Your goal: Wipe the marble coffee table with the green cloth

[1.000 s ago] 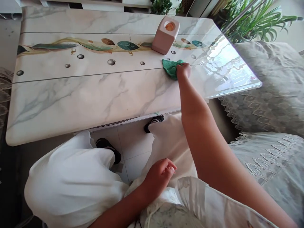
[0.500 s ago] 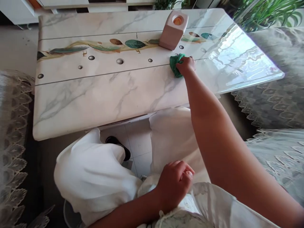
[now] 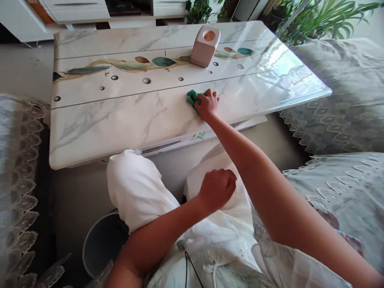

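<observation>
My right hand (image 3: 209, 105) presses a crumpled green cloth (image 3: 192, 97) onto the marble-patterned tabletop (image 3: 120, 124), close to its near edge. Its fingers are bent over the cloth, which sticks out on the left side. Above my lap, my left hand (image 3: 218, 188) is closed in a fist, and no object shows in it. A pink tissue box (image 3: 203, 54) with a round opening on top stands upright on the table, beyond the cloth and apart from my right hand.
A bin (image 3: 103, 244) is on the floor by my left leg. Lace-edged covered seats (image 3: 336, 76) flank the table at the right and left. A white cabinet (image 3: 75, 10) and leafy plants (image 3: 321, 24) stand behind it.
My right hand has drawn the green cloth leftward and nearer across the tabletop. My left fist has risen a little. The view has shifted, and the bin shows more.
</observation>
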`<action>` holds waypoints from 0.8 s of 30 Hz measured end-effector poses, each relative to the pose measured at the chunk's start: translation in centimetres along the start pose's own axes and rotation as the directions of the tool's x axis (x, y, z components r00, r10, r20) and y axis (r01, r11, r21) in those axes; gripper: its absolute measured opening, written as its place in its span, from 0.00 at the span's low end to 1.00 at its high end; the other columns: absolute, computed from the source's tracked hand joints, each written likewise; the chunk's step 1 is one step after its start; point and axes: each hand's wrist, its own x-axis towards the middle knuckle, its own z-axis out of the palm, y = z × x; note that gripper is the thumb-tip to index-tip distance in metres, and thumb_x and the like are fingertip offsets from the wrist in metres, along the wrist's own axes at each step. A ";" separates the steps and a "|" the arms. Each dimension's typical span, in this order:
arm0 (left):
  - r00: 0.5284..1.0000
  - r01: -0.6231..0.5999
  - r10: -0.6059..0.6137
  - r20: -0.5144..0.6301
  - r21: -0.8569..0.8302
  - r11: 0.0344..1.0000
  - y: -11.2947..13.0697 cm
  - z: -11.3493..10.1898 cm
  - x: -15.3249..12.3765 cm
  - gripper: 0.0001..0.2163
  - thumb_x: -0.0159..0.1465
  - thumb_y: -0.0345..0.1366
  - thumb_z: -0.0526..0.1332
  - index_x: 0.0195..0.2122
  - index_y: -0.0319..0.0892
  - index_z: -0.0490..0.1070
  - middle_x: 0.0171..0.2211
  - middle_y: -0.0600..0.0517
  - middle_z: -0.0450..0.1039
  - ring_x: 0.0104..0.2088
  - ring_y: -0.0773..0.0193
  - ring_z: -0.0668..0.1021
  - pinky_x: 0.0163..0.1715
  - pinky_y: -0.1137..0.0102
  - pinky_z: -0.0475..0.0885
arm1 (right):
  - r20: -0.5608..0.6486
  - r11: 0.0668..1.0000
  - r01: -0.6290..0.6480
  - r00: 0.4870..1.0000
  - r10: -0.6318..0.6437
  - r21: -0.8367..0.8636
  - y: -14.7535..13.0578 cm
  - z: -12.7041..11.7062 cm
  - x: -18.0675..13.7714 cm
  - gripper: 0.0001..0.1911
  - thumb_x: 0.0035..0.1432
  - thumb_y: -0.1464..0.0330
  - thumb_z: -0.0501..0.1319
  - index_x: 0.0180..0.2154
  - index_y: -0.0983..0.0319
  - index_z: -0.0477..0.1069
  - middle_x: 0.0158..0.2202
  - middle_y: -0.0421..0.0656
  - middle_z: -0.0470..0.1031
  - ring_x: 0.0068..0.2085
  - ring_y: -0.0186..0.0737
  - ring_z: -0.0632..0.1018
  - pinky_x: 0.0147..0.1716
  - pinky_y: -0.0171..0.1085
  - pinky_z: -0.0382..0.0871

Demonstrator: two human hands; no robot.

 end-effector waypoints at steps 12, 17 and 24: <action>0.924 0.308 -0.382 0.009 0.575 0.758 -6.3 -4.2 3.4 0.12 0.72 0.33 0.53 0.49 0.42 0.75 0.47 0.45 0.76 0.51 0.49 0.76 0.54 0.53 0.70 | 0.142 0.826 0.521 0.854 -0.501 -0.215 1.7 -0.2 3.3 0.17 0.68 0.63 0.53 0.50 0.59 0.77 0.53 0.53 0.74 0.55 0.56 0.68 0.55 0.54 0.56; 0.792 0.477 -0.609 0.050 0.571 0.668 -7.2 -4.7 5.3 0.15 0.72 0.33 0.55 0.56 0.43 0.74 0.53 0.42 0.75 0.57 0.48 0.75 0.59 0.53 0.68 | 0.285 0.796 0.583 0.801 -0.527 -0.165 0.6 -0.9 6.4 0.12 0.65 0.68 0.56 0.43 0.60 0.77 0.46 0.50 0.76 0.48 0.49 0.70 0.44 0.43 0.56; 0.753 0.552 -0.657 0.033 0.512 0.658 -7.6 -5.1 6.6 0.18 0.71 0.34 0.57 0.61 0.45 0.73 0.55 0.41 0.76 0.58 0.48 0.74 0.61 0.53 0.67 | 0.210 0.803 0.579 0.810 -0.548 -0.139 -3.8 1.2 11.6 0.13 0.65 0.70 0.53 0.39 0.63 0.76 0.43 0.52 0.77 0.48 0.51 0.71 0.45 0.44 0.57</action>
